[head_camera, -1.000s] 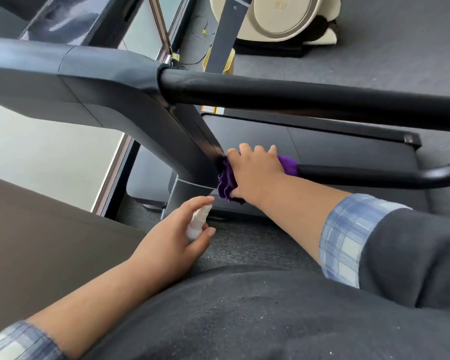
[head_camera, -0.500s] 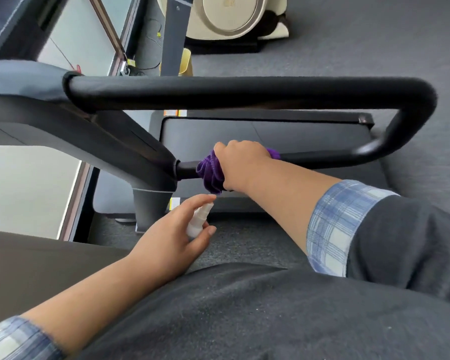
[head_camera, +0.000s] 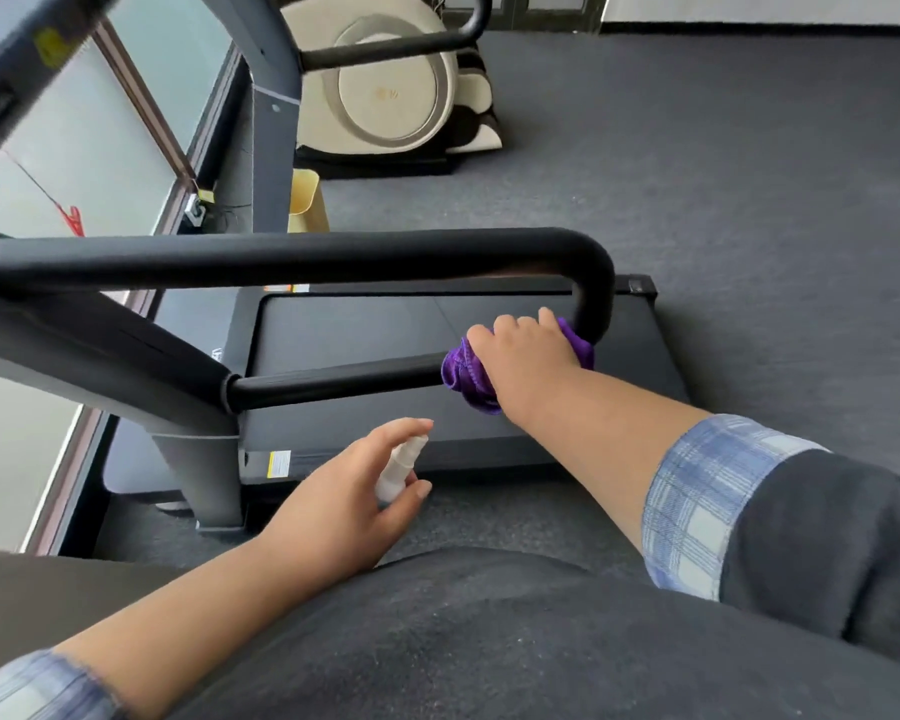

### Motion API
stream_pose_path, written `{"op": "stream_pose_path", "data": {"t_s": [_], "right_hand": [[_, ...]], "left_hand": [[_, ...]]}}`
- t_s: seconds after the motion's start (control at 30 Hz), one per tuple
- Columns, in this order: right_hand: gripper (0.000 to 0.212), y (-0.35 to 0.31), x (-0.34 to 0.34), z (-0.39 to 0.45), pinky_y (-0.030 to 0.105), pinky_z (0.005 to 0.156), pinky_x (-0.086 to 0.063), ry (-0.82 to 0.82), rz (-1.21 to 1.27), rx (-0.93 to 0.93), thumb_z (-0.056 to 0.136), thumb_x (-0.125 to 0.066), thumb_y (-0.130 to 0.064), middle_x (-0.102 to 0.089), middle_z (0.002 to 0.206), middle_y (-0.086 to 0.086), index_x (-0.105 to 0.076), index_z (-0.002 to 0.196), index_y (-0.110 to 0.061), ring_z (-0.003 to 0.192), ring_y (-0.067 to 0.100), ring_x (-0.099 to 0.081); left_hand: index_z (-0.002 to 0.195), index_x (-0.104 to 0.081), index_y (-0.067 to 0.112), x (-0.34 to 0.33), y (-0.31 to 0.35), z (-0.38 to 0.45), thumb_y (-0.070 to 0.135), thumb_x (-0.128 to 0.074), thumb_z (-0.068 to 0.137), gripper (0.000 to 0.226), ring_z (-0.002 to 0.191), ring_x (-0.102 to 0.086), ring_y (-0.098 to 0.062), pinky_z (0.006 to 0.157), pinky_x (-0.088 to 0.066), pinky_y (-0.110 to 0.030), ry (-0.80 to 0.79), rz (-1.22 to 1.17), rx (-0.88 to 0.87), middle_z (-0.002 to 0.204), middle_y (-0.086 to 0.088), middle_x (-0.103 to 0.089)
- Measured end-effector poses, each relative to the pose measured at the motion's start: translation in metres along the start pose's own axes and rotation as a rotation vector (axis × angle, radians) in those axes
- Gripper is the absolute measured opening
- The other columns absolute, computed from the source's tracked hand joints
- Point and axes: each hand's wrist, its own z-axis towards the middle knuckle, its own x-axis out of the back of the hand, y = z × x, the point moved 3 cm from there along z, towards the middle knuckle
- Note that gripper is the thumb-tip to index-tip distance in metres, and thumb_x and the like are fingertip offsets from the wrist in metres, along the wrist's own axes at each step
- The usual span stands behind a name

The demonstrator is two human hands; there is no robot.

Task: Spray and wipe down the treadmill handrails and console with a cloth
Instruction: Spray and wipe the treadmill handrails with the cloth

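Our right hand, fingers clamped around the purple cloth, has slid right along the lower handrail to its bend; left hand still grips the spray bottle.

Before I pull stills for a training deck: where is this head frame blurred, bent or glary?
Head view: motion blur smears the dark frame bar at top left; wide-angle bending curves the upper handrail; bright daylight washes out the window on the left; the right hand, purple cloth, left hand and spray bottle are fairly sharp.
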Motion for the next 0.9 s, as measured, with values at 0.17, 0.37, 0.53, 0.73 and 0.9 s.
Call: {"op": "stream_pose_path", "data": {"t_s": [0.17, 0.37, 0.53, 0.73, 0.9], "right_hand": [[0.059, 0.001, 0.024, -0.001, 0.056, 0.111, -0.027, -0.139, -0.15, 0.046, 0.089, -0.065, -0.031, -0.048, 0.142, 0.011, -0.043, 0.143, -0.017, 0.132, 0.035, -0.046], [0.04, -0.002, 0.038, -0.006, 0.051, 0.102, -0.039, -0.022, -0.547, 0.241, 0.101, -0.047, -0.03, -0.051, 0.14, 0.008, -0.053, 0.14, -0.021, 0.129, 0.034, -0.049], [0.044, 0.006, 0.029, -0.01, 0.059, 0.112, -0.023, 0.043, -0.37, 0.223, 0.095, -0.059, -0.03, -0.057, 0.131, 0.009, -0.051, 0.136, -0.021, 0.124, 0.035, -0.051], [0.059, 0.024, -0.021, -0.015, 0.047, 0.107, -0.032, 0.225, -0.069, 0.17, 0.088, -0.06, -0.042, -0.051, 0.134, 0.016, -0.039, 0.138, -0.019, 0.115, 0.035, -0.053], [0.055, 0.013, -0.021, -0.006, 0.045, 0.104, -0.039, 0.289, 0.192, 0.114, 0.083, -0.061, -0.052, -0.055, 0.128, 0.004, -0.048, 0.13, -0.027, 0.115, 0.028, -0.054]], "left_hand": [[0.127, -0.026, 0.058, -0.023, 0.032, 0.005, 0.035, -0.067, 0.09, 0.06, 0.086, -0.053, 0.011, 0.075, -0.041, -0.012, 0.029, 0.018, 0.0, 0.099, 0.034, -0.057], [0.127, -0.026, 0.057, -0.042, 0.048, 0.002, 0.033, -0.067, 0.089, 0.061, 0.084, -0.052, 0.012, 0.075, -0.04, -0.012, 0.08, 0.022, 0.046, 0.097, 0.034, -0.057], [0.13, -0.025, 0.057, -0.051, 0.058, 0.004, 0.039, -0.063, 0.089, 0.059, 0.086, -0.053, 0.01, 0.078, -0.046, -0.019, 0.069, 0.007, 0.081, 0.094, 0.032, -0.058], [0.131, -0.025, 0.055, -0.045, 0.056, 0.002, 0.045, -0.057, 0.089, 0.054, 0.092, -0.053, 0.005, 0.084, -0.048, -0.026, 0.056, -0.004, 0.094, 0.09, 0.029, -0.056], [0.131, -0.025, 0.055, -0.028, 0.037, -0.007, 0.041, -0.06, 0.09, 0.055, 0.091, -0.053, 0.003, 0.085, -0.047, -0.027, 0.074, 0.008, 0.121, 0.09, 0.027, -0.056]]}}
